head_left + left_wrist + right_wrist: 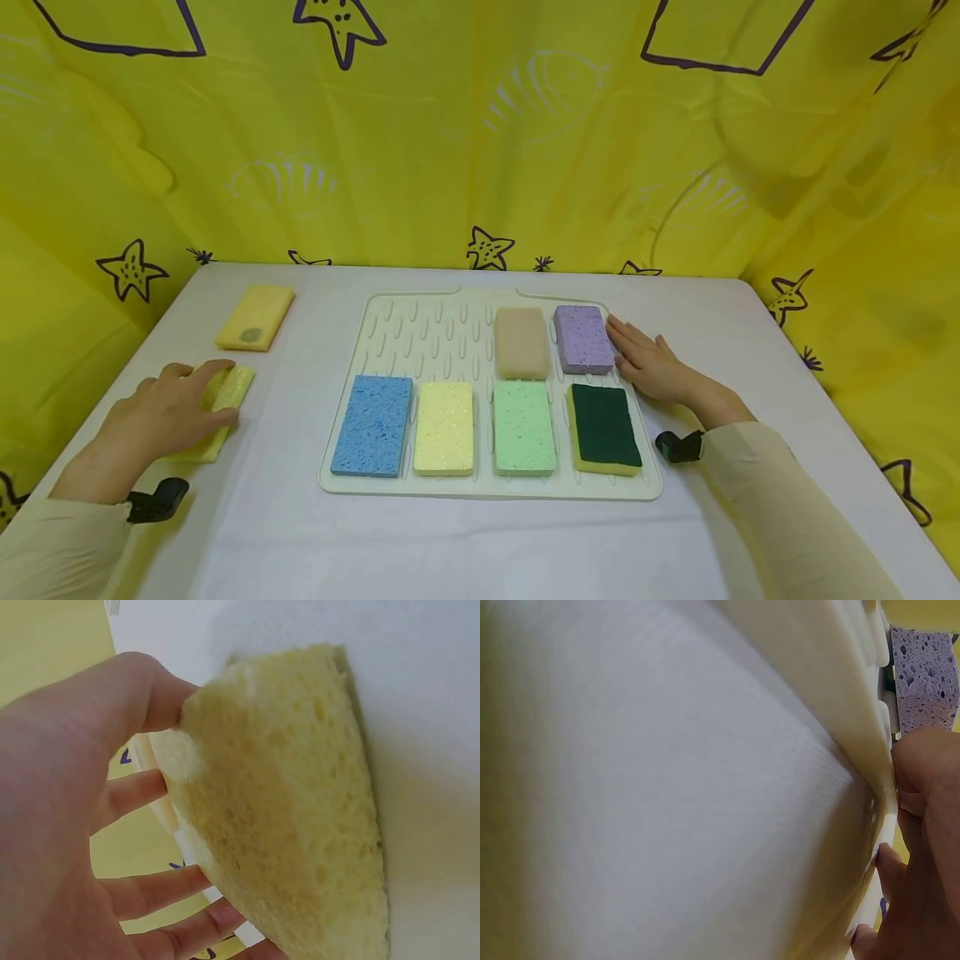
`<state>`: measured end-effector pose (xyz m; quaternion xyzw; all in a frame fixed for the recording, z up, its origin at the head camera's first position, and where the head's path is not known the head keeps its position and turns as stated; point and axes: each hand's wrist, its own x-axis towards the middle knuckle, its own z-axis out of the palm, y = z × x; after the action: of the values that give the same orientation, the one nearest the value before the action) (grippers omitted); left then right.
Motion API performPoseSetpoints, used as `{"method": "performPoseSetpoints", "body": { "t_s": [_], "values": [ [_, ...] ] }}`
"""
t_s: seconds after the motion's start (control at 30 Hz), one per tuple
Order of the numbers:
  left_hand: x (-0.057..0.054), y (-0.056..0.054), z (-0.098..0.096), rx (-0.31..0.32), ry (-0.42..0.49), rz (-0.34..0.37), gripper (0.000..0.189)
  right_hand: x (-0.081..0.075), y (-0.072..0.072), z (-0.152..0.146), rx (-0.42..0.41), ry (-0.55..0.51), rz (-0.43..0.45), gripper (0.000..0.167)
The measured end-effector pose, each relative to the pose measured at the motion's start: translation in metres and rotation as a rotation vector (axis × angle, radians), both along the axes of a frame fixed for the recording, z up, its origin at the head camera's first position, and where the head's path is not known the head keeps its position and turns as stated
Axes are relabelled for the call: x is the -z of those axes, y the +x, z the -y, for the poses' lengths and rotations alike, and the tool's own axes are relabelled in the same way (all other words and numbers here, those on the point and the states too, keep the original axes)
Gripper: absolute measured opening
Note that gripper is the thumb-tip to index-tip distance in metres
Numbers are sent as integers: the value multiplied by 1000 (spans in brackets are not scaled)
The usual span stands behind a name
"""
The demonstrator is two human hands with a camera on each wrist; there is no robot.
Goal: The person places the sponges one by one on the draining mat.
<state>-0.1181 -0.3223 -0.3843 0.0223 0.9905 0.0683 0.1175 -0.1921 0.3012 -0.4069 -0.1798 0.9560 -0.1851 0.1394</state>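
Observation:
On the left of the table my left hand holds a pale yellow sponge by its edges. In the left wrist view, thumb and fingers bend round one edge of this porous sponge. My right hand lies at the right edge of a cream ridged mat, its fingers extended. Its fingertips reach right beside a purple sponge on the mat, also visible at the upper right of the right wrist view.
A front row on the mat has blue, pale yellow and mint green sponges, plus a dark-green-topped scrub sponge. A beige sponge lies behind. Beyond my left hand lies a yellow sponge with a dark spot.

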Motion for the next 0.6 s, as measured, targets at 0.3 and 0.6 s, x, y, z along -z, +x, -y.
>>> {"method": "performPoseSetpoints", "body": {
  "t_s": [0.3,0.6],
  "values": [
    [-3,-4,-6,2,29,-18,78,0,0,0,5,9,4,62],
    [-11,-6,-18,12,45,-67,75,0,1,1,5,2,2,62]
  ]
}}
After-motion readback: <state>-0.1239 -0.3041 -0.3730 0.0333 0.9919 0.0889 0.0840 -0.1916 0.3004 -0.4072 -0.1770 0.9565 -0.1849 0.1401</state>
